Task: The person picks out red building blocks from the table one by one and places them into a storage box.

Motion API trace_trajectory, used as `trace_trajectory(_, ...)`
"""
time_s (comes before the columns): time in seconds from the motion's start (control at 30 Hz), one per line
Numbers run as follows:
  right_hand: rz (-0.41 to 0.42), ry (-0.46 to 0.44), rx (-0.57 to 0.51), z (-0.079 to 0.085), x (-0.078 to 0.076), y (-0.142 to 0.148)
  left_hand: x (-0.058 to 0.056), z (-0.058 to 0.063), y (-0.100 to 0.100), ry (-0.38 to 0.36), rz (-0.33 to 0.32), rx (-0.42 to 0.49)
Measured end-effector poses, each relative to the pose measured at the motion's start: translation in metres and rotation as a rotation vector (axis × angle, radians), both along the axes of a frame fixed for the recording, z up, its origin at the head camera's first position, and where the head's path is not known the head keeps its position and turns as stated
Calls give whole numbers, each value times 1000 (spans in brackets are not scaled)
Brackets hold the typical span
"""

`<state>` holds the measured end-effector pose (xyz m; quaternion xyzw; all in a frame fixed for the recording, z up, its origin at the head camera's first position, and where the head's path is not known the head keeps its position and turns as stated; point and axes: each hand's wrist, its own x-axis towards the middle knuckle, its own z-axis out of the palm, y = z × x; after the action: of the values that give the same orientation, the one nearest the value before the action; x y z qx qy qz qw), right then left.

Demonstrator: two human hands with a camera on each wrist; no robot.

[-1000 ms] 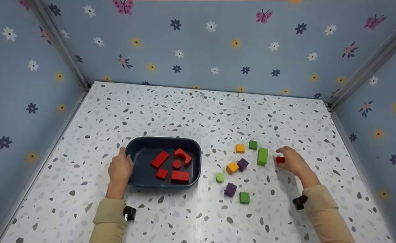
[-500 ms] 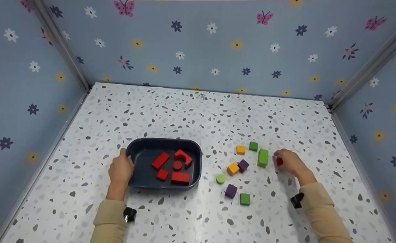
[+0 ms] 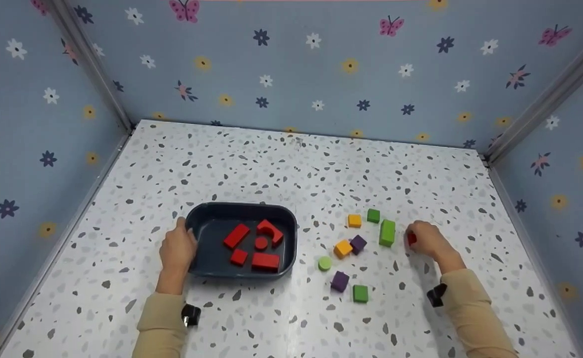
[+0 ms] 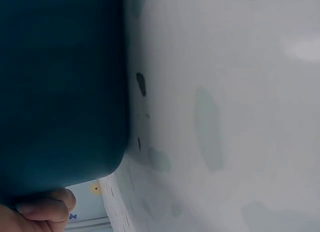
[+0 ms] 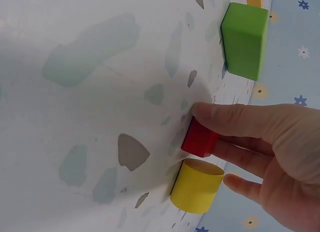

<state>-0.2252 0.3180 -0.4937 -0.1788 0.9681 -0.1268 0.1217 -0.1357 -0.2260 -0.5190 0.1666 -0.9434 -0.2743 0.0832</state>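
Note:
My left hand grips the left wall of a dark blue rectangular tray. Several red blocks lie inside it, among them an arch-shaped block and a small round block. In the left wrist view, curled fingers touch the tray's outer wall. On the right of the table, my right hand pinches a small red block between thumb and fingers. That block appears to stand on the table. Beside it, a yellow cylinder is near the fingertips; the hand hides it in the head view.
Between tray and right hand lie a tall green block, green cubes, orange cubes, purple cubes and a light green cylinder. Patterned blue walls enclose the speckled table at back and sides.
My right hand has moved slightly left and down over the small red block, and its fingers have closed round it. The left hand and tray stay in place.

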Motion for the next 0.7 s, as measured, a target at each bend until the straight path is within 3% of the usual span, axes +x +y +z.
trace_trajectory(0.2,-25,-11,25,1,0,-1,1,0,0,25,5,-13)
trace_trajectory(0.7,-58,85,-8,9,10,-9,0,0,-1,13,8,3)
